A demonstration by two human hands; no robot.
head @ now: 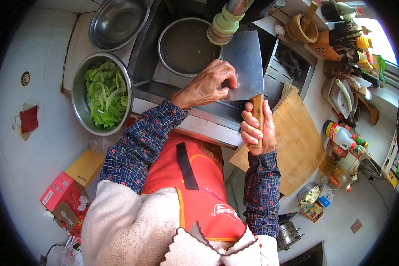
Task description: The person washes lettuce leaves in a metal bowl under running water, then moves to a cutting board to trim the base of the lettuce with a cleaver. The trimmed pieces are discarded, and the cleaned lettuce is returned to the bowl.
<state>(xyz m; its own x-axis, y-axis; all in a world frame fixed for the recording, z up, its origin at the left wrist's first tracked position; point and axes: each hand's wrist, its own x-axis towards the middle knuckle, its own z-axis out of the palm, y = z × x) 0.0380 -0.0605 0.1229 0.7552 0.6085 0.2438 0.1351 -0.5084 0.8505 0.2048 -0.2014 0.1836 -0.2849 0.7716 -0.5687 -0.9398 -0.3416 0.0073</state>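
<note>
My right hand (pixel 259 128) is closed around the wooden handle of a cleaver (pixel 247 63). Its broad steel blade points away from me, over the sink (pixel 146 88). Against the near left part of the blade is my left hand (pixel 211 81), its fingers curled and the thumb close to them. Whether anything small is pinched there I cannot tell. Beyond the left hand, a round metal basin (pixel 189 46) with cloudy water sits in the sink. Above the blade's far end hangs a faucet (pixel 224 26) with a pale green fitting, covering part of the basin's rim.
Left of the sink stand a steel bowl (pixel 129 99) of lettuce (pixel 106 93) and another metal bowl (pixel 119 23). A wooden cutting board (pixel 296 143) lies at the right, overhanging the counter edge. Bottles (pixel 340 134), a chopstick holder (pixel 324 45) and a mortar (pixel 302 28) line the right side.
</note>
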